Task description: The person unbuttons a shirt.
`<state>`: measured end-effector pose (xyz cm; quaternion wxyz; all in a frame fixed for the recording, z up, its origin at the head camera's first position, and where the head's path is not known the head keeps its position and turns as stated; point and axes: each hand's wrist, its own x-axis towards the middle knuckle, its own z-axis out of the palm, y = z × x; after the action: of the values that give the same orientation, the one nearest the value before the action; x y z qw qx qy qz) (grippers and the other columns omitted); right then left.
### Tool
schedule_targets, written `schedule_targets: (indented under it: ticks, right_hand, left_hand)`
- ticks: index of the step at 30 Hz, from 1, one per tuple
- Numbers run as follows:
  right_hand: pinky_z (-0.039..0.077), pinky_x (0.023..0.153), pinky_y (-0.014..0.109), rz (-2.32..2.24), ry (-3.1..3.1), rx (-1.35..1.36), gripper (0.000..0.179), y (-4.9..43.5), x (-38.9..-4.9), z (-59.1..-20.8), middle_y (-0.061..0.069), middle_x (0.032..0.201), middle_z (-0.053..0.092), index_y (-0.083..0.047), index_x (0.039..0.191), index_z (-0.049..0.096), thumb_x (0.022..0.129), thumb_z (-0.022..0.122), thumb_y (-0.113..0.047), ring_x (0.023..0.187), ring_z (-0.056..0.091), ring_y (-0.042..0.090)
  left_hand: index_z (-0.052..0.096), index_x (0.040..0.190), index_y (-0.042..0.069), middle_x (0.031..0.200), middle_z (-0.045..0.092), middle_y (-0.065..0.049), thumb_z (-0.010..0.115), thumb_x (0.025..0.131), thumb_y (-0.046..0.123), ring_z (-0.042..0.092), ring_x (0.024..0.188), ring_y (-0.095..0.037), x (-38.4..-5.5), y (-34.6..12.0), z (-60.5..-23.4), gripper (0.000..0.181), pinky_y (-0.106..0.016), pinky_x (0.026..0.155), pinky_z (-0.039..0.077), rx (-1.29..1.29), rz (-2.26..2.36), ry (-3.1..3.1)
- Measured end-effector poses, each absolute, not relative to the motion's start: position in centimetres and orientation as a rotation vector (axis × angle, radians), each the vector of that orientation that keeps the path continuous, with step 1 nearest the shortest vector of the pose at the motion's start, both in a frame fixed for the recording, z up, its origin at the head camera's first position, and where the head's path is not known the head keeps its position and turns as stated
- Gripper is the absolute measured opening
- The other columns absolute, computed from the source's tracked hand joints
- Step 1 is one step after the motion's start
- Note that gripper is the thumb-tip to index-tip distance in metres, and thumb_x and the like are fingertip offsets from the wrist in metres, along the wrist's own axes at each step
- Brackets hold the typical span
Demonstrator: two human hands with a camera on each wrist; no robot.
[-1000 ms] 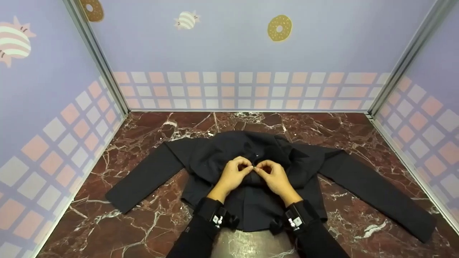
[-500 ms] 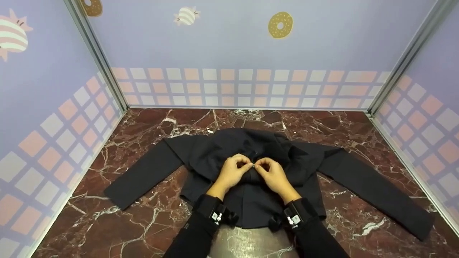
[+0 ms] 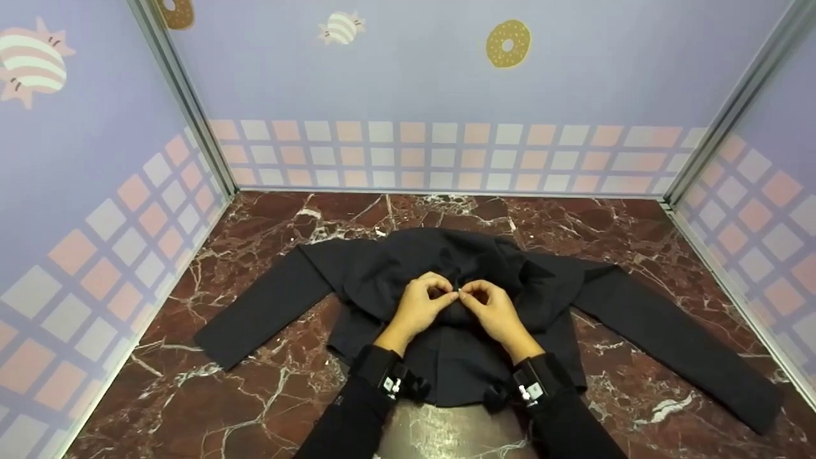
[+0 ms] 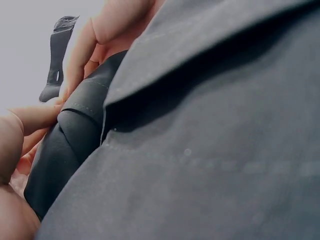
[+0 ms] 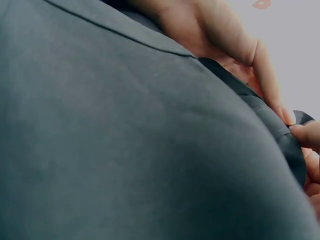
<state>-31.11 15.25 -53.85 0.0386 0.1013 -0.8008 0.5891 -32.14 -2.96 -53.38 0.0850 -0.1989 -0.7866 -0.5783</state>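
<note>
A: Hands?
B: Left hand (image 3: 421, 305) and right hand (image 3: 496, 312) nearly meeting. Each pinches dark cloth between thumb and finger. Tiny pale speck at the fingertips; too small to identify.
A: Garment?
B: Dark garment (image 3: 456, 328), mid-table, its body bunched up on the far side, flatter on the near side. Left-hand sleeve (image 3: 268, 306) angles out near left, right-hand sleeve (image 3: 688, 347) near right.
A: Surroundings?
B: Red-brown marbled table (image 3: 159, 395); patterned wall (image 3: 421, 76) along its far edge.
</note>
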Motion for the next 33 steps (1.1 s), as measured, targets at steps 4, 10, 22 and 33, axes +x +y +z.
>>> schedule_targets:
  ticks: [4, 10, 22, 33]
  right_hand:
    - [0.048, 0.074, 0.025, 1.738, -2.469, 0.341, 0.011, 15.31, -31.12, -53.84, 0.006, 0.095, 0.068, -0.003, 0.102, 0.071, 0.100, 0.070, -0.013, 0.083, 0.062, 0.018]
    - [0.048, 0.075, 0.026, 1.691, -2.477, 0.307, 0.010, 15.09, -31.22, -53.80, 0.006, 0.094, 0.069, -0.003, 0.100, 0.071, 0.100, 0.070, -0.013, 0.083, 0.062, 0.017]
    - [0.049, 0.074, 0.024, 1.954, -2.393, 0.251, 0.012, 15.71, -31.11, -53.89, 0.008, 0.098, 0.068, -0.001, 0.102, 0.071, 0.101, 0.069, -0.012, 0.086, 0.062, 0.019]
    - [0.048, 0.070, 0.023, 1.903, -2.375, 0.312, 0.007, 15.52, -31.16, -53.89, 0.006, 0.091, 0.070, -0.001, 0.096, 0.074, 0.097, 0.073, -0.008, 0.080, 0.063, 0.017]
  left_hand:
    - [0.075, 0.087, 0.004, 0.097, 0.069, -0.003, 0.079, 0.092, 0.008, 0.064, 0.092, -0.019, -32.16, -2.89, -53.34, 0.008, -0.030, 0.082, 0.052, -0.580, -1.739, -2.364]
    - [0.078, 0.087, 0.005, 0.099, 0.069, -0.001, 0.077, 0.093, 0.009, 0.066, 0.095, -0.017, -32.15, -3.02, -53.12, 0.007, -0.031, 0.086, 0.053, -0.570, -1.749, -2.379]
    - [0.079, 0.089, 0.006, 0.095, 0.072, -0.005, 0.079, 0.094, 0.013, 0.066, 0.089, -0.018, -32.24, -2.71, -53.45, 0.009, -0.029, 0.082, 0.054, -0.511, -1.865, -2.269]
    - [0.079, 0.089, 0.003, 0.093, 0.072, -0.003, 0.076, 0.092, 0.005, 0.065, 0.085, -0.016, -32.26, -2.87, -53.44, 0.004, -0.028, 0.077, 0.052, -0.584, -1.767, -2.309]
